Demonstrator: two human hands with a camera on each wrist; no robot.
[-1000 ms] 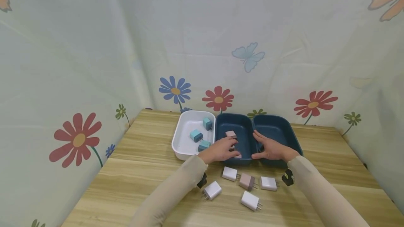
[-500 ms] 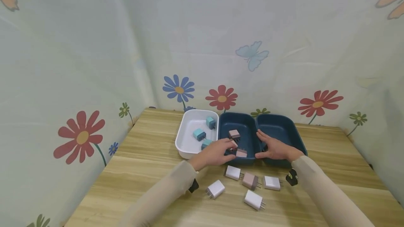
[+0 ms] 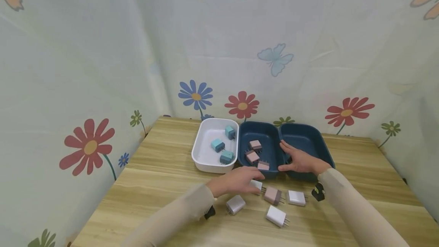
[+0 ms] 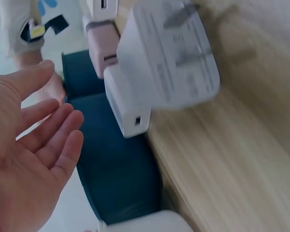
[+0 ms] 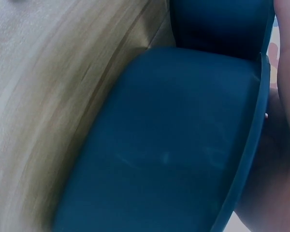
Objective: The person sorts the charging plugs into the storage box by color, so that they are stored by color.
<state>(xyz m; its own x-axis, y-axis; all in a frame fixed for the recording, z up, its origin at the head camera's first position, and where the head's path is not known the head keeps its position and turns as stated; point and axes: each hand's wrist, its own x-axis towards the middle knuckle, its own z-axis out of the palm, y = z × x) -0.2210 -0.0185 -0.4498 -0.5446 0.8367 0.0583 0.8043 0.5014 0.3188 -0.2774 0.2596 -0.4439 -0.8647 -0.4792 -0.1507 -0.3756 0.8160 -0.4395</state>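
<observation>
My left hand hovers at the near row of plug chargers, its fingertips overlapping a white charger in the head view. In the left wrist view its fingers are loosely extended with nothing between them, beside a white charger. My right hand rests at the near rim where the two dark blue trays meet, thumb and fingers spread. The right blue tray holds nothing visible. Three pink chargers lie in the middle blue tray.
A white tray at the left holds three teal chargers. On the wooden table in front lie a pink charger and white chargers to its sides. A flowered curtain hangs behind.
My left hand has let go of a pink charger in the middle tray and drawn back toward the white charger on the table. The right hand stays at the tray rim.
</observation>
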